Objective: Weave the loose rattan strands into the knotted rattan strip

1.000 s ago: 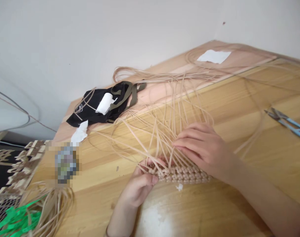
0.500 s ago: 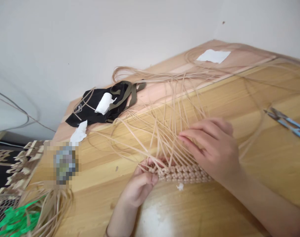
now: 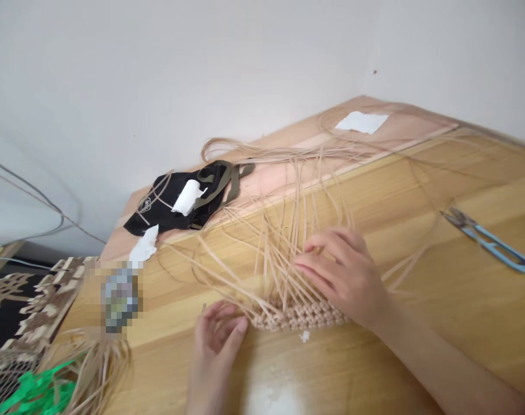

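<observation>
A knotted beige woven strip point(image 3: 306, 316) lies on the wooden table, its many long loose strands fanning toward the back. My left hand point(image 3: 221, 334) is beside the strip's left end, fingers curled but apart, with nothing visible between them. Over the right part of the strip, my right hand point(image 3: 340, 271) has thumb and forefinger pinched together among the strands. What that pinch holds is too small to make out.
Blue-handled scissors point(image 3: 490, 239) lie at the right. A black bag point(image 3: 167, 202) with a white roll point(image 3: 187, 197) sits at the back left. Beige strands and green ribbon point(image 3: 37, 392) are at the lower left. White paper point(image 3: 362, 122) lies at the back.
My left hand has let go of the strip's left end and moved left. My right hand has shifted left over the strands. The whole view has tilted slightly.
</observation>
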Tool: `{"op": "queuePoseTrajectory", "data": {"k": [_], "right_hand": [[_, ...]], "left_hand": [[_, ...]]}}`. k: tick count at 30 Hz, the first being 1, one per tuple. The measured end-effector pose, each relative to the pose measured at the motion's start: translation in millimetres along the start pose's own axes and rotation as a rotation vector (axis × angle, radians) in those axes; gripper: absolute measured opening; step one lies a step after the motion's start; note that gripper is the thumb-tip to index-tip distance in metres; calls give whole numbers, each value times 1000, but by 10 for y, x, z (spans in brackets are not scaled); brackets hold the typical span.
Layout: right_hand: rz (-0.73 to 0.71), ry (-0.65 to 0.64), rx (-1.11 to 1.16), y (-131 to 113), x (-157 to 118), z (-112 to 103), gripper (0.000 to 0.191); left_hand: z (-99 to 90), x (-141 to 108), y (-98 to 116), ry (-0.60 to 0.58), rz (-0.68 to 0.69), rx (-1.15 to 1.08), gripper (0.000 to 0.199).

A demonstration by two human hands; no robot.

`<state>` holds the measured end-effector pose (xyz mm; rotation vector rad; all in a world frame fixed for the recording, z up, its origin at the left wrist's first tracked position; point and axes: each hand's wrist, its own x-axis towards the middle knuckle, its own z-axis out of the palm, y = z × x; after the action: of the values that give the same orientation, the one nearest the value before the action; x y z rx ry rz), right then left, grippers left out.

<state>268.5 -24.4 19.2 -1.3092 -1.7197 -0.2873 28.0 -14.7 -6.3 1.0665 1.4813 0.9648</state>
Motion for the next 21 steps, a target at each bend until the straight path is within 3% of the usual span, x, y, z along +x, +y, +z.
{"op": "queuePoseTrajectory", "data": {"k": [2, 4, 6, 8, 12, 21], "right_hand": [[-33, -51, 48, -33, -8, -10, 14], [-68, -74, 87, -69, -19, -19, 16], [-86, -73, 114, -98, -28, -23, 18], [-85, -71, 130, -117, -33, -21, 19], [-100, -58, 148, -145, -37, -19, 24], [-119, -55, 192, -194, -35, -37, 29]], "left_hand": [[-73, -84, 5, 48, 292, 277, 34], [-61, -153, 49, -69, 577, 531, 17], [21, -193, 99, -174, 750, 671, 15], [124, -205, 129, -183, 854, 722, 15], [241, -187, 147, -176, 886, 740, 10], [344, -135, 259, -162, 695, 711, 14]]}}
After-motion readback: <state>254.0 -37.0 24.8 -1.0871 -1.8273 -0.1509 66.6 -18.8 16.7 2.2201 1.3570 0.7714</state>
